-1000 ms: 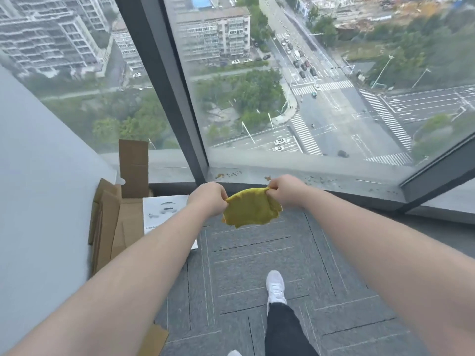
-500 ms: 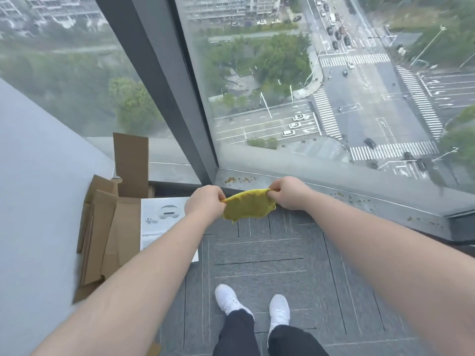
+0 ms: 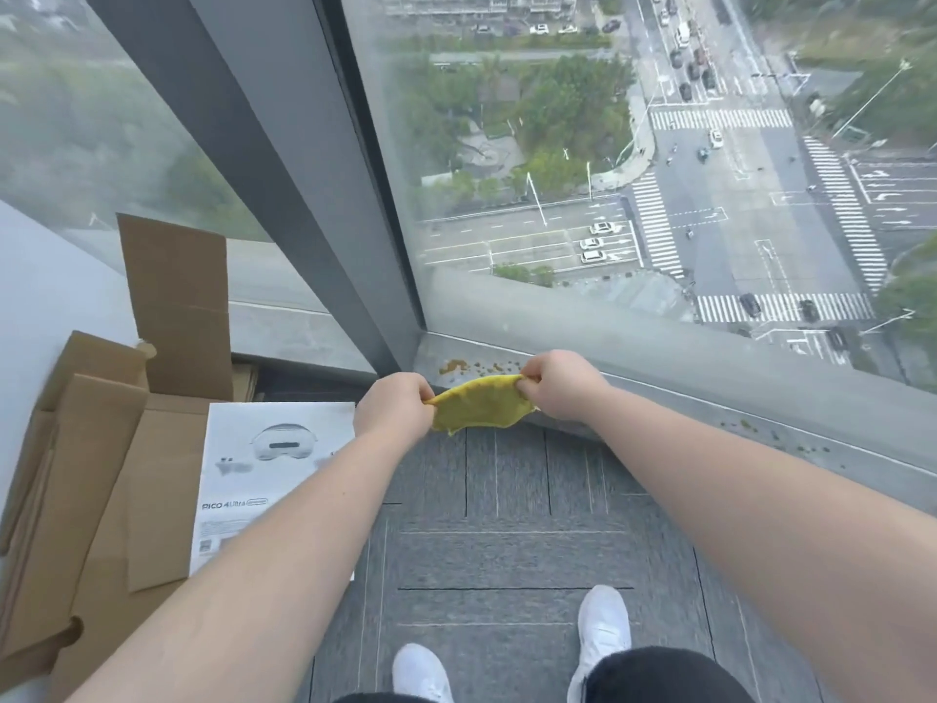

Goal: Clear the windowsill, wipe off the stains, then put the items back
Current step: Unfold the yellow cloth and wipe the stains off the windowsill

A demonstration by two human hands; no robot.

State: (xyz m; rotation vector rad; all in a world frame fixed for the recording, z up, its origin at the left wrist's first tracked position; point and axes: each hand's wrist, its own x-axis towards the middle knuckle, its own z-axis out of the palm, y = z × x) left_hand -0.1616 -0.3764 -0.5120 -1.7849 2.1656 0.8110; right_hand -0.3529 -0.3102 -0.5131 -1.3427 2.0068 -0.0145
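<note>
A yellow cloth [image 3: 479,404] hangs stretched between my two hands. My left hand [image 3: 393,408] pinches its left end and my right hand [image 3: 560,385] pinches its right end. The cloth is just in front of the low grey windowsill [image 3: 710,393], at its left end beside the window post. Brownish-yellow stains [image 3: 466,366] lie on the sill right behind the cloth. More small dark-green specks [image 3: 781,438] dot the sill further right. No items stand on the sill in view.
A dark window post [image 3: 314,195] rises at the sill's left end. An opened cardboard box [image 3: 101,474] with a white headset carton [image 3: 263,479] on it sits on the carpet at left, beside a pale wall [image 3: 40,307]. My white shoes [image 3: 603,636] stand on grey carpet.
The view has tilted down and closer to the sill. My hands, still holding the cloth taut, have come up to the sill's stained left end. My feet have shifted right.
</note>
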